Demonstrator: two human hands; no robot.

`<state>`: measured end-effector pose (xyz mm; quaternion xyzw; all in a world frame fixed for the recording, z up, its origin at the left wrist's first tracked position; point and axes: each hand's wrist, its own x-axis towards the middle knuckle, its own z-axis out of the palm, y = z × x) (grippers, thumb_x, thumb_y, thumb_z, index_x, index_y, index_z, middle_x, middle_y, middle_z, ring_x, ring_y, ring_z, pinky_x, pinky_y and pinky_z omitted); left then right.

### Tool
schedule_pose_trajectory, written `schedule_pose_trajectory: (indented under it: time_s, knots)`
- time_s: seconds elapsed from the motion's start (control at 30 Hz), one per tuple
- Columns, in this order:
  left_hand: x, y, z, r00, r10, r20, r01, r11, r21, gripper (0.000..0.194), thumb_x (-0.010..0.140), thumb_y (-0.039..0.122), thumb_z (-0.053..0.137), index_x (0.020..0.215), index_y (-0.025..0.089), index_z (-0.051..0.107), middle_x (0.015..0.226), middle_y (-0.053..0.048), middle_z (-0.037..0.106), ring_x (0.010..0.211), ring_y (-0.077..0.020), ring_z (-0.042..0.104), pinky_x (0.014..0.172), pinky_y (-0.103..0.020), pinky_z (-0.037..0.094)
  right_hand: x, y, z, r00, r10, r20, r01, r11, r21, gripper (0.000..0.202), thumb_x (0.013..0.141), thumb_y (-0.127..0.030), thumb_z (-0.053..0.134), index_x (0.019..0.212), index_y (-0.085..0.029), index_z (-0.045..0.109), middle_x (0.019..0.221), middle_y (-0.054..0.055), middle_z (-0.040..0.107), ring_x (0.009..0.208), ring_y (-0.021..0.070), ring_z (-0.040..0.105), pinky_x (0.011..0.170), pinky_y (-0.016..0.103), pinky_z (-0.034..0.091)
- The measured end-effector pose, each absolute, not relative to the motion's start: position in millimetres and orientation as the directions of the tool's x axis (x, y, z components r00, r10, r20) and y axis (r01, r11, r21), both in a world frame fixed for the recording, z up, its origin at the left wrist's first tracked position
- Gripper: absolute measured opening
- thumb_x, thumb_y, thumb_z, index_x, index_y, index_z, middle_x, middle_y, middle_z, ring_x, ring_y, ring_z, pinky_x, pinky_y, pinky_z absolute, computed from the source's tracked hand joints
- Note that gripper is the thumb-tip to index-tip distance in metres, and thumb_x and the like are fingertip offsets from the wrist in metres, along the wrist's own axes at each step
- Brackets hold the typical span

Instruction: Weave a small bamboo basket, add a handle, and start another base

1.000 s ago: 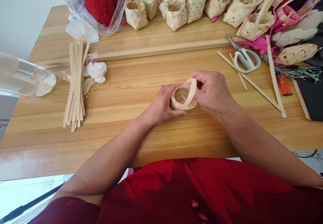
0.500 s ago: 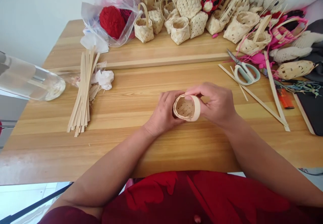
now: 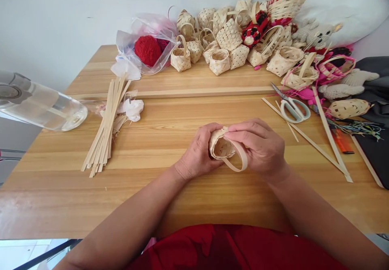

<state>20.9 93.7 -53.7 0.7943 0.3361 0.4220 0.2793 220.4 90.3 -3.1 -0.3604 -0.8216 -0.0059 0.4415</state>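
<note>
Head-worn view from above and behind left hand [image 3: 197, 150] and right hand [image 3: 265, 146], facing forward and down, fairly near, table [image 3: 170, 136] around them, wall [image 3: 60, 10] beyond.

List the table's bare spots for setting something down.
Bare wood lies between the strip bundle and left hand, and from that hand back to the wooden bar. Woven baskets crowd the back; scissors and loose strips crowd the right.

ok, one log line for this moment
left hand: holding basket | right hand: fingers on basket | handle: curved loop | scissors: on table
</note>
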Motion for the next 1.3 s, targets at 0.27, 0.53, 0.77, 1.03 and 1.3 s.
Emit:
schedule_pose_trajectory:
  time_s: [0.27,0.53,0.77,1.03,1.3]
  knots:
    - [21.4,94.6,-53.3,0.445,0.762,0.470,0.231,-0.605,0.762,0.080,0.079,0.026,0.081,0.146,0.021,0.037,0.139,-0.016,0.053,0.130,-0.0270,0.057,0.109,-0.042,0.052,218.6,89.0,-7.5,-0.361,0.545,0.756,0.602,0.756,-0.258,0.019,0.091,-0.008,0.067,0.102,-0.021,0.075,0.100,0.009,0.081,0.089,0.0231,0.074,0.080,0.037,0.062]
    - [21.4,94.1,-55.6,0.468,0.786,0.403,0.224,-0.547,0.807,0.085,0.076,0.029,0.083,0.146,0.022,0.036,0.140,-0.016,0.053,0.128,-0.0293,0.059,0.106,-0.044,0.054,217.4,88.1,-10.8,-0.368,0.558,0.744,0.592,0.758,-0.276,0.017,0.092,-0.010,0.066,0.104,-0.019,0.072,0.103,0.010,0.079,0.092,0.0215,0.075,0.084,0.033,0.062]
    - [21.7,92.0,-54.6,0.461,0.821,0.337,0.214,-0.471,0.856,0.085,0.072,0.028,0.085,0.143,0.022,0.039,0.135,-0.015,0.058,0.118,-0.0277,0.064,0.099,-0.041,0.057,217.1,93.0,-23.8,-0.346,0.520,0.781,0.564,0.780,-0.270,0.019,0.088,-0.020,0.074,0.107,-0.020,0.071,0.102,0.010,0.078,0.089,0.0228,0.075,0.079,0.034,0.063]
    - [17.6,100.1,-55.2,0.477,0.838,0.264,-0.112,-0.240,0.964,0.101,0.055,0.045,0.101,0.137,0.021,0.047,0.131,-0.015,0.062,0.119,-0.0296,0.064,0.104,-0.045,0.053,219.1,94.6,-24.3,-0.252,0.565,0.786,0.505,0.769,-0.390,0.026,0.086,-0.015,0.079,0.109,-0.025,0.076,0.107,0.006,0.078,0.090,0.0221,0.076,0.080,0.036,0.065]
    - [10.9,102.4,-45.0,0.580,0.786,0.212,-0.302,-0.033,0.953,0.079,0.057,0.033,0.101,0.125,0.021,0.063,0.117,-0.008,0.070,0.108,-0.0242,0.068,0.097,-0.037,0.054,217.9,88.1,-11.5,-0.392,0.514,0.763,0.401,0.842,-0.361,0.018,0.089,-0.024,0.078,0.107,-0.026,0.079,0.107,0.007,0.077,0.096,0.0244,0.070,0.082,0.043,0.062]
